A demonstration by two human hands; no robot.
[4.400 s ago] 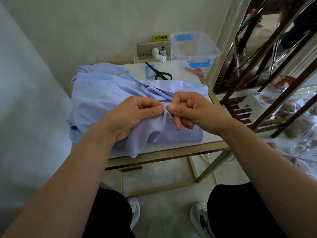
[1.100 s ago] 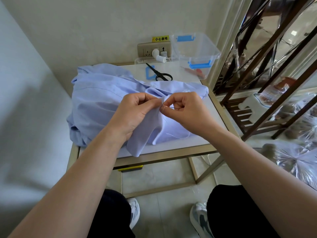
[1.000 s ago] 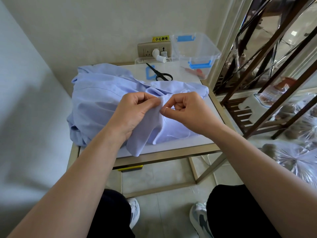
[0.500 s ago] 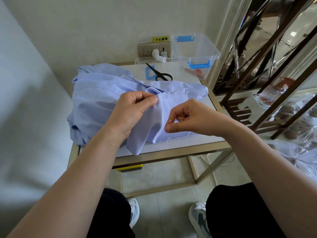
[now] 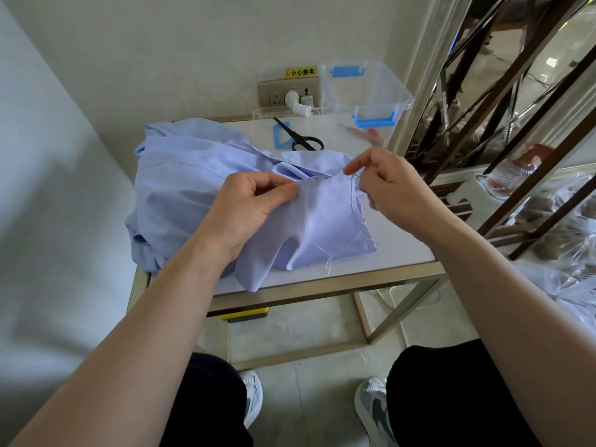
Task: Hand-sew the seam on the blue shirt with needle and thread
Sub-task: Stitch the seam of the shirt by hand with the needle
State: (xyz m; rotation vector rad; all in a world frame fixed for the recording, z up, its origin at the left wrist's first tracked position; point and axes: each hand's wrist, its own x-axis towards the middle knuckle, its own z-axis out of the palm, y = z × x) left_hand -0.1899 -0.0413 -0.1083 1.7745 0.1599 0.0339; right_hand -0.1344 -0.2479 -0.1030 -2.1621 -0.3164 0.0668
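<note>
Seen from above, a person works at a small table (image 5: 404, 243). The left hand (image 5: 248, 211) pinches a fold of the blue shirt (image 5: 180, 179) between thumb and forefinger, its other fingers curled against the cloth. The right hand (image 5: 396, 188) is raised just to the right, apart from the left. Its thumb and forefinger are pressed together on the needle (image 5: 356, 177), of which only a thin dark sliver shows. Between the hands a flap of the shirt lies spread out, and its stitched hem starts just below the right hand's fingertips. A loose pale thread (image 5: 328, 264) end lies on the flap by the table's near edge. The rest of the shirt is heaped on the table's left half.

Half a second earlier the right hand was lower and nearer, beside the flap. A second ago the two hands met fingertip to fingertip. The left hand's pinch is unchanged.

Nearest are black trousers (image 5: 206, 411) and pale trainers (image 5: 253, 398) on a grey floor (image 5: 306, 330). The table has a white top and a brass-coloured frame. Beyond the shirt, black scissors (image 5: 306, 142) lie across a blue plastic frame (image 5: 280, 137). A clear box (image 5: 367, 88) with blue latches sits at the far right. The far wall (image 5: 161, 59) carries a socket (image 5: 277, 93) with a white plug (image 5: 298, 104) and a yellow label (image 5: 300, 72). A dark metal shelf (image 5: 503, 130) stands to the right.
</note>
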